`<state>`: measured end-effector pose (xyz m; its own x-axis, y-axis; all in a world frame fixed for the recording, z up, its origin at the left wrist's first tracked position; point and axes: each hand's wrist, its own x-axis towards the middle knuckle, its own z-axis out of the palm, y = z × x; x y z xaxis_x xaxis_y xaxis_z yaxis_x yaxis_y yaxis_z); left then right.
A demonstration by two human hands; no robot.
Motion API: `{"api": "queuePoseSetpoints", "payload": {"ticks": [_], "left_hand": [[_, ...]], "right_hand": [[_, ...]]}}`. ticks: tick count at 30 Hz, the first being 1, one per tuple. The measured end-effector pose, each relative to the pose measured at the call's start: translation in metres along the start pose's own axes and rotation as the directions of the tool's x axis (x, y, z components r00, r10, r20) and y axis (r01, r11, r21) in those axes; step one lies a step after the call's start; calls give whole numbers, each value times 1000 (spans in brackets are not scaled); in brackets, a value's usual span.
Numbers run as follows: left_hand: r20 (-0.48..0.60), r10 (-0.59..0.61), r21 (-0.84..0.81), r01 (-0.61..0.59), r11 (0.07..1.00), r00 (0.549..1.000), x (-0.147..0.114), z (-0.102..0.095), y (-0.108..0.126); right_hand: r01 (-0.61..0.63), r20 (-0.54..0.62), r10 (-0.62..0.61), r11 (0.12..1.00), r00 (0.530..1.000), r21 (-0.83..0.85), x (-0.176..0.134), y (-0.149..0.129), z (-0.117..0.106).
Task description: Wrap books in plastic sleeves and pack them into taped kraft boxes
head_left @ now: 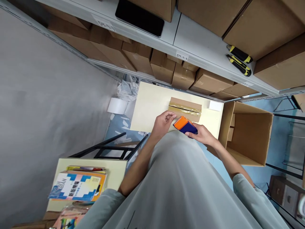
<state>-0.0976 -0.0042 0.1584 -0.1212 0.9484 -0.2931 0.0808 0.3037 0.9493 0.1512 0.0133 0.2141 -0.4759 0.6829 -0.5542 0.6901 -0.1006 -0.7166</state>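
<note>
My right hand (200,133) is wrapped around an orange and dark blue tape dispenser (186,125), held just in front of my body above the near edge of the table. Close to the dispenser's orange end, on its left, my left hand (164,122) is closed in a pinch; whatever sits between its fingertips is too small to make out. A flat cardboard box (185,107) with shiny tape along its middle lies on the cream table (149,105), just beyond both hands.
An open carton (250,136) stands right of the table, near a small white box (215,105). The shelf above carries a black phone (139,17), two utility knives (239,60) and cardboard boxes. Books (78,186) lie on a side table at lower left, beside a grey wall.
</note>
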Motion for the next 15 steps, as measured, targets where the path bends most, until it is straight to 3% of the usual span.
{"api": "queuePoseSetpoints", "payload": {"ticks": [4, 7, 15], "left_hand": [[-141, -88, -98, 75, 992, 986, 11, -15, -18], [-139, -170, -211, 139, 968, 976, 26, -19, -36], [-229, -333, -373, 233, 898, 915, 68, -3, -68]], "right_hand": [[-71, 114, 69, 997, 991, 13, -2, -4, -29], [-114, 218, 103, 993, 971, 40, 9, -6, -55], [-198, 475, 166, 980, 864, 18, 94, -20, -99]]}}
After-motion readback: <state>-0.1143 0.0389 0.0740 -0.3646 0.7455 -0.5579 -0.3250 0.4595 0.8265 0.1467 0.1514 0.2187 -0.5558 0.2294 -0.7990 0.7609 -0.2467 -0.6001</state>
